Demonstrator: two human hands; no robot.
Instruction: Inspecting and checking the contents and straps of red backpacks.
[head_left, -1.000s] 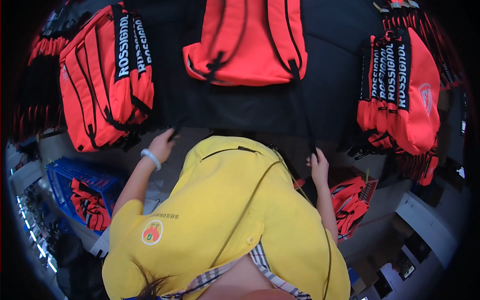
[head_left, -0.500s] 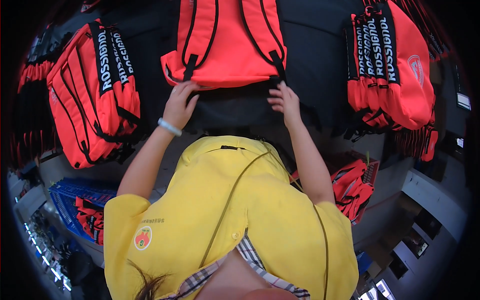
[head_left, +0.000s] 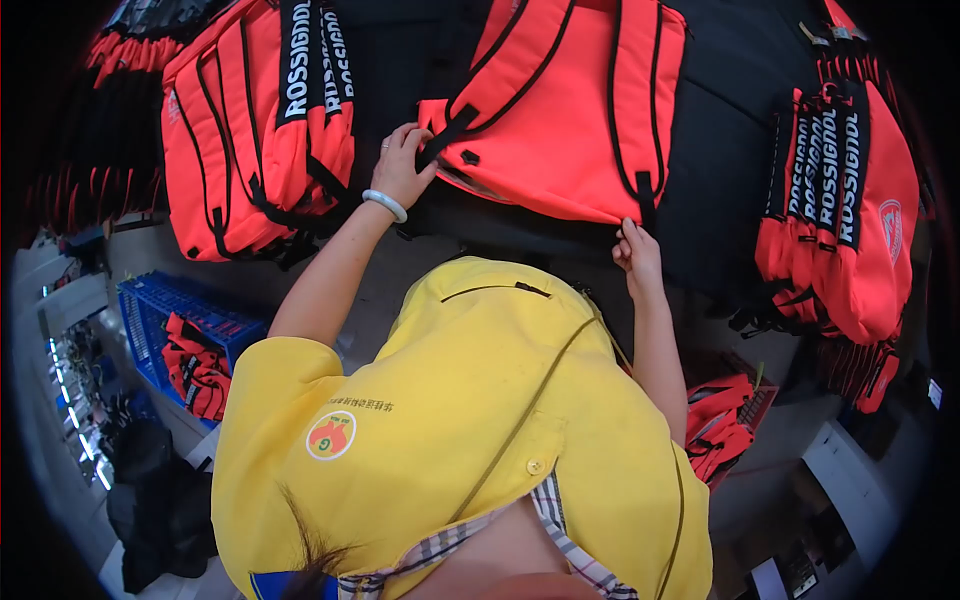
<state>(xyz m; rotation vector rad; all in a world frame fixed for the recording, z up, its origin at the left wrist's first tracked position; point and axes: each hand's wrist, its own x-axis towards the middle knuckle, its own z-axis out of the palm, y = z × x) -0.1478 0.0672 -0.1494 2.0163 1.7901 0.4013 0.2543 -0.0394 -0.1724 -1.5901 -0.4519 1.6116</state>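
A bright red backpack [head_left: 565, 130] with black-edged shoulder straps lies on the dark table in front of me, its straps facing up and its lower edge toward me. My left hand [head_left: 405, 165], with a pale bracelet at the wrist, is closed on the backpack's lower left corner beside a black strap end. At the lower right corner my right hand [head_left: 638, 258] pinches the red fabric between thumb and fingers, just below the other strap end. A narrow opening with grey lining shows along the lower left edge.
Stacked red backpacks [head_left: 255, 140] stand at the left, and another stack [head_left: 840, 210] at the right. A blue crate [head_left: 150, 310] holding red pieces sits low on the left; more red pieces [head_left: 715, 425] lie in a red crate low on the right. The dark table covering [head_left: 745, 130] spans between the stacks.
The backpack now lies slanted, its lower right corner nearer me. My right hand has gone from loose fingers at the corner to a pinch. The view has shifted too.
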